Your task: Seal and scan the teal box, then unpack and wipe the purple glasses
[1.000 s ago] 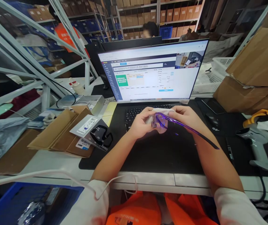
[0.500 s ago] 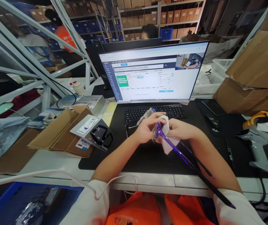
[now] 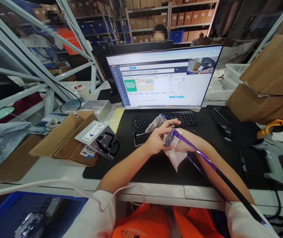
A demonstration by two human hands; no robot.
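My left hand [image 3: 159, 138] is closed around the front of a pair of purple glasses [image 3: 196, 152], whose long temple arms stretch back toward my right sleeve. My right hand [image 3: 181, 145] sits just behind the frame, mostly hidden, pinching a white cleaning cloth [image 3: 176, 157] against the lens. Part of the cloth hangs down below the frame and another fold sticks up near the keyboard [image 3: 165, 119]. Both hands hover over the black desk mat [image 3: 156, 165], in front of the monitor [image 3: 165, 79].
To my left lies flattened cardboard [image 3: 62, 138] with a headphone package [image 3: 99, 137] on it. A mouse [image 3: 224, 129], phone [image 3: 224, 114], pen [image 3: 242, 159] and barcode scanner [image 3: 270, 148] lie on my right, under stacked cartons [image 3: 270, 76]. Two people work behind the monitor.
The glasses have turned so their temple arms point back toward me instead of out to the right. My hands dropped slightly toward me, and more cloth hangs below the frame.
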